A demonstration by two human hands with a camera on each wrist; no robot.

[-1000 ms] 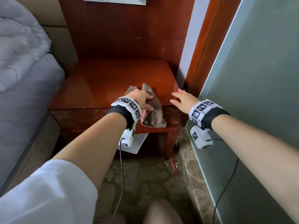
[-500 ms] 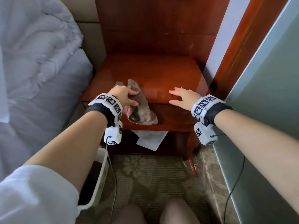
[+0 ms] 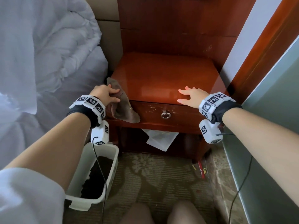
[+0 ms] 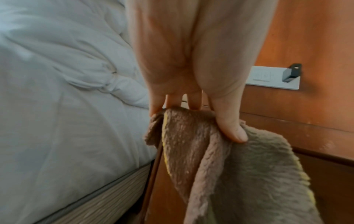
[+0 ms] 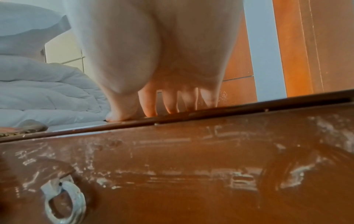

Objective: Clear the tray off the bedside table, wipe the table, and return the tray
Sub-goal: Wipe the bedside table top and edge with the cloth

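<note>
At table's left edge: left hand (image 3: 103, 94) grips cloth (image 3: 123, 107) | right hand (image 3: 191, 96) flat on front edge

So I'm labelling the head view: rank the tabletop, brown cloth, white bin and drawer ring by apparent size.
1. tabletop
2. white bin, partly hidden by the left arm
3. brown cloth
4. drawer ring

Nearness enlarges the bin.

the bedside table (image 3: 161, 81) stands between the bed (image 3: 40, 70) on its left and a wall on its right. the cloth (image 3: 124, 109) hangs over the front left corner of the tabletop, under the left hand (image 3: 103, 94). the right hand (image 3: 191, 96) rests on the front right edge, above the drawer (image 3: 165, 113). a bin (image 3: 111, 160) stands on the floor, before the bed. papers (image 3: 160, 138) lie under the table.
</note>
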